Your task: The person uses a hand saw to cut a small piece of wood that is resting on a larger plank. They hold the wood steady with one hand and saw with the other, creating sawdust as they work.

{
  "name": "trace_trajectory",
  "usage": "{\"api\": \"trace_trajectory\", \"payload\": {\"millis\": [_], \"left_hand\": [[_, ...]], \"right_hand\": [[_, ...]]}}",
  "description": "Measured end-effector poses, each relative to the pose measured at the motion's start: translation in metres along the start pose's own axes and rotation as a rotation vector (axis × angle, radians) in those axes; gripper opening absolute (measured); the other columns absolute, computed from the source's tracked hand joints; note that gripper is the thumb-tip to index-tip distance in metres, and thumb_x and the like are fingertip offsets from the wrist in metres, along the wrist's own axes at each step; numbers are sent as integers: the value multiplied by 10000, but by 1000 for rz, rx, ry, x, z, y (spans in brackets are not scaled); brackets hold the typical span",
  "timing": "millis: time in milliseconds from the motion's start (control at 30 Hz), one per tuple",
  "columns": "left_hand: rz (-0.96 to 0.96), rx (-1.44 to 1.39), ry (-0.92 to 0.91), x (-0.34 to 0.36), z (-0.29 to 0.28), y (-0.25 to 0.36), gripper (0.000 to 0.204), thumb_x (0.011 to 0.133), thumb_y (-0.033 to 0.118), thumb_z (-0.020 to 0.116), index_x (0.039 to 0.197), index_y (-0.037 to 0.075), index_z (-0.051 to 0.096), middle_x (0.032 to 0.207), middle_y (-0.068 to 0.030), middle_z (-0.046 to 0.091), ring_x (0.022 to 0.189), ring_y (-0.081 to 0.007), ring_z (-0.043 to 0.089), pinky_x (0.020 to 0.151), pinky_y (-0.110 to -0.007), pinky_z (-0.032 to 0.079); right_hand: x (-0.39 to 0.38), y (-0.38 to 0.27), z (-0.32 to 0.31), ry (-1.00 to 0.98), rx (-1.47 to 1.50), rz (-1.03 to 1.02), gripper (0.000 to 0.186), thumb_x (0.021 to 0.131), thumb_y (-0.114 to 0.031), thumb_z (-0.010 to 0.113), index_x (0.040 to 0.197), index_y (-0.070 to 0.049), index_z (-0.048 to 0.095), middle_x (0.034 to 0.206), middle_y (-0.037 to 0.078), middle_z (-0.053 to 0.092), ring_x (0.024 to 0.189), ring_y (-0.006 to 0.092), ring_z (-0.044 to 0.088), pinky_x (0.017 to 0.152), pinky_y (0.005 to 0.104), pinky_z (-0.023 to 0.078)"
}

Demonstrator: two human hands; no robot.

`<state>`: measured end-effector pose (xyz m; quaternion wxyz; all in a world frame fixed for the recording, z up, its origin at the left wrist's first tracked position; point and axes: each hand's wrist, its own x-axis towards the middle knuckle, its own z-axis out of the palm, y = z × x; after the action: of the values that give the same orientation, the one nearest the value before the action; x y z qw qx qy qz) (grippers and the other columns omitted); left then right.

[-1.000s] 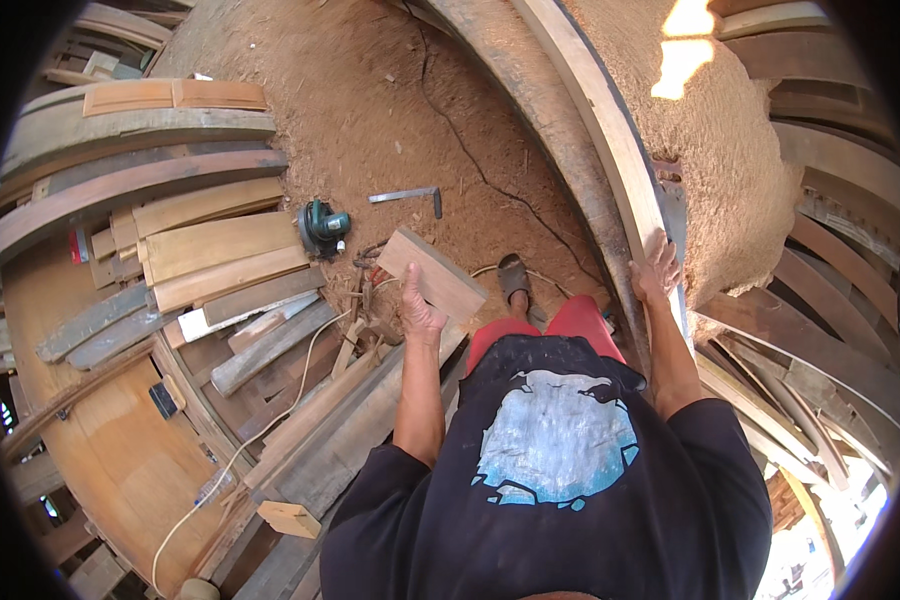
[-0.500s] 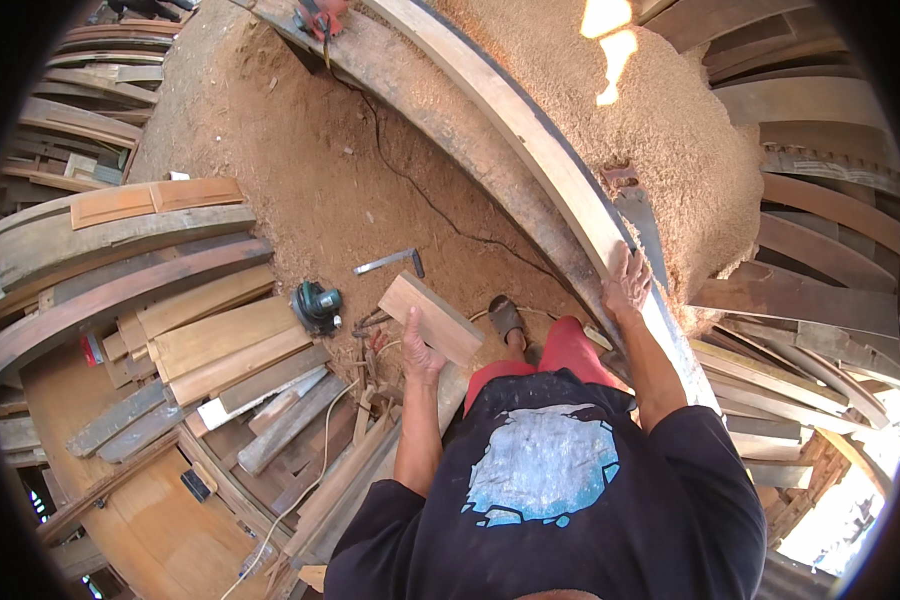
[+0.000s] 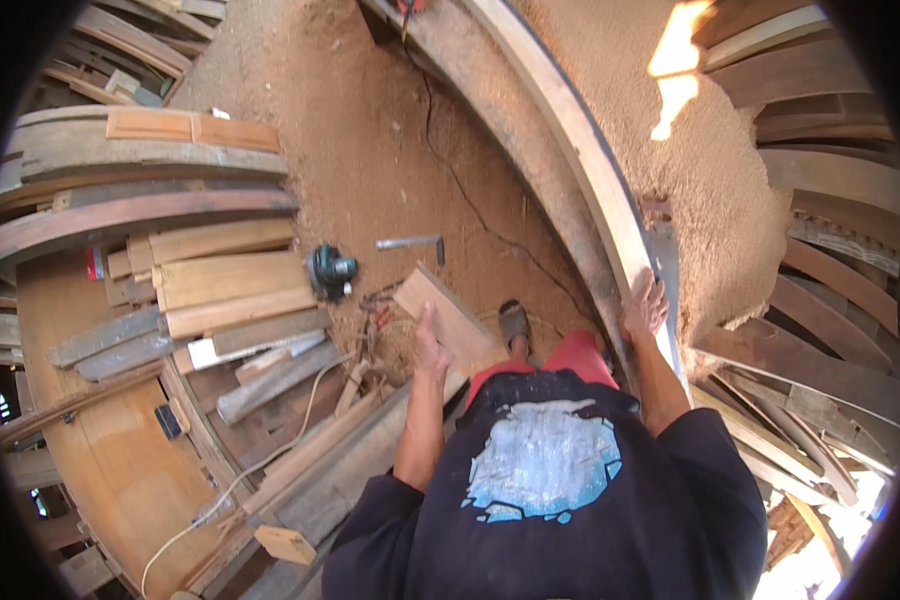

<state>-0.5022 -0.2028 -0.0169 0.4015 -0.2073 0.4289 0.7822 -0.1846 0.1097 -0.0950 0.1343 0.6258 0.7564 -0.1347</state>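
My left hand (image 3: 430, 343) grips a short flat wooden board (image 3: 457, 325), its thumb lying along the upper face and the other fingers hidden beneath. The board is tilted, in front of my left leg. On the right, my right hand (image 3: 647, 303) rests on the near part of a long pale wooden beam (image 3: 580, 135), fingers spread over its top. That beam lies along a worn, dusty plank bench (image 3: 510, 120). Just beyond the beam, close to my right hand, is a handsaw (image 3: 662, 245), partly hidden by the beam.
On the dusty ground lie a metal square (image 3: 410, 243), a green power tool (image 3: 330, 271) and a dark cord (image 3: 460, 185). Stacked boards (image 3: 235, 280) fill the left; a sawdust heap (image 3: 720, 230) and more planks (image 3: 820, 310) are at right. A sandalled foot (image 3: 514, 325) stands below.
The whole view has turned, so the beam and the ground tools appear farther right. Both hands keep about the same places, the left on the board and the right on the beam.
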Motion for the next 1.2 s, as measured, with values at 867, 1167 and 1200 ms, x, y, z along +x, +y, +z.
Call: {"api": "trace_trajectory", "payload": {"millis": [867, 1167, 1200], "left_hand": [[70, -29, 107, -34, -18, 10, 529, 906, 361, 779, 1331, 106, 594, 1196, -94, 686, 1135, -298, 644, 1028, -522, 494], [152, -83, 94, -53, -14, 17, 547, 910, 362, 773, 1358, 111, 584, 1251, -67, 668, 1176, -272, 631, 1031, -482, 508], [147, -92, 92, -52, -20, 15, 550, 907, 364, 776, 1358, 114, 585, 1250, -66, 669, 1177, -276, 630, 1033, -486, 505]], "right_hand": [[1, 0, 4, 50, -28, -36, 1102, 853, -318, 782, 1663, -255, 36, 1665, 220, 172, 1471, 506, 265, 1188, 612, 267], [-2, -4, 2, 76, -10, -32, 1032, 864, -297, 743, 1663, -221, 94, 1652, 232, 193, 1478, 496, 271, 1204, 597, 254], [-2, -4, 2, 87, 5, -44, 1038, 860, -297, 747, 1662, -217, 95, 1650, 231, 195, 1478, 493, 272, 1205, 594, 255]]}}
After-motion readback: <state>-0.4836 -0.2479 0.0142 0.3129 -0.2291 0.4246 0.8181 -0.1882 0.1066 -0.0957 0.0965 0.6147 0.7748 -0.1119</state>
